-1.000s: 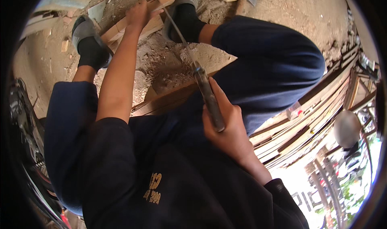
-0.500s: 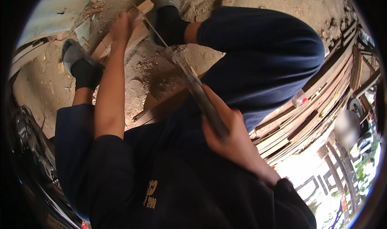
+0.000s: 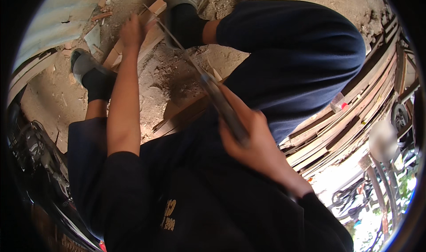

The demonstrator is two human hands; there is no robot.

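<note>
My right hand [image 3: 250, 139] is wrapped round the dark handle of a long, thin-bladed tool, seen nearly edge-on, that looks like a hand saw [image 3: 188, 59]. Its blade slants up and left, with the far end across a squared piece of wood [image 3: 157, 6]. Close to that blade end, my left hand [image 3: 132, 33] grips the wood from above, its fingers partly hidden. A second pale wooden piece [image 3: 151, 40] lies alongside under it. My sandalled feet [image 3: 84, 65] rest on either side of the wood.
Dusty ground [image 3: 155, 79] with chips spreads around my feet. A loose board [image 3: 182, 116] lies by my lap. Stacked planks [image 3: 341, 136] and a clear bottle with a red cap [image 3: 339, 103] are at right. A corrugated sheet [image 3: 57, 21] stands at far left, a motorcycle [image 3: 40, 150] below it.
My right hand and the saw have shifted slightly left and up. My left hand stays on the wood. The whole view has also moved a little.
</note>
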